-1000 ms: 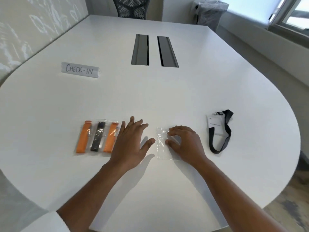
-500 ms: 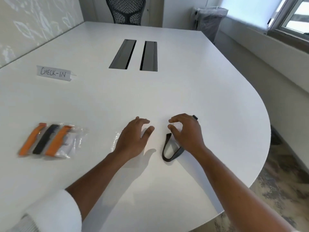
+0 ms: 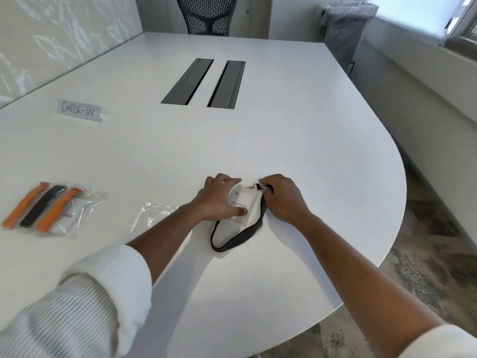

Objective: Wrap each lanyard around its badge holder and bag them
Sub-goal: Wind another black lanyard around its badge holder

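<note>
Across the white table two dark cable slots are sitting at the middle, with a mesh chair standing at the far end and a lined bin waiting by the window wall. Toward the left edge, three bagged bundles, two orange and one black, are lying side by side, and a folded "CHECK-IN" card is standing further back. An empty clear bag is lying just left of the left forearm. Near the front edge, the black lanyard is looping around the white badge holder. The left hand is grasping the badge holder, thumb lying on its face. The right hand is curling over the lanyard near its metal clip, its grip closing on the strap.
</note>
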Available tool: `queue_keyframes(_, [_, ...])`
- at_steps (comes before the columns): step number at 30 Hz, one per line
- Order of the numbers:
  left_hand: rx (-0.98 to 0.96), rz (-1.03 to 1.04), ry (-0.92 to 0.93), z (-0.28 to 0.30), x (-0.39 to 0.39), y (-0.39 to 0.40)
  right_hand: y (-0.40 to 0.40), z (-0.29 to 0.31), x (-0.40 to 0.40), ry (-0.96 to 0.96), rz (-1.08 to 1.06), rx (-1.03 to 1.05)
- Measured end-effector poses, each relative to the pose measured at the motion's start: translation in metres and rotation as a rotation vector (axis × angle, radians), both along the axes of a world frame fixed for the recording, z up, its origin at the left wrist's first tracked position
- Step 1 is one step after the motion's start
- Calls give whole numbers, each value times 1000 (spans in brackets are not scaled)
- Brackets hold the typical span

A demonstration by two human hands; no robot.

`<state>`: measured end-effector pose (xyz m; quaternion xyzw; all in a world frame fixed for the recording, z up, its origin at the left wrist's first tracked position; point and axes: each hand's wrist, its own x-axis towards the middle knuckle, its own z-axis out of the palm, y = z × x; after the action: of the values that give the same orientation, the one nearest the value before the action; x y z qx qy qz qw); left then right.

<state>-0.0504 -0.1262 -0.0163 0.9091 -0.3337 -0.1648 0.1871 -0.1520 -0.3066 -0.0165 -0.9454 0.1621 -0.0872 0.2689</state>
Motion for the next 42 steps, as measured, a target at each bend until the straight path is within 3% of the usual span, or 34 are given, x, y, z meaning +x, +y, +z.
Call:
queue_keyframes(5, [10,3,53,4,-2,2,1,-1,1,57,17,-42])
queue_keyframes(12, [30,6,280,16,6,14,15,3,9,31,-6,-43])
queue_keyframes(22, [1,-4,261,14,6,32,40,8,9,65,-52,-60])
queue_keyframes(27, [-329,53,269,18,-1,38,50,31,-3,-181,-134,357])
queue_keyframes(31, [-602,118,238,28,-10,35,56,51,-10,-347,-38,663])
queue_keyframes(35, [-742,104,198,40,-19,29,54,60,-18,-386,86,992])
queue_keyframes(38, [-783,119,171,44,-23,22,49,58,-25,-357,115,1114])
queue_keyframes(42, [-790,109,164,46,-32,4,40,48,-29,-302,66,1108])
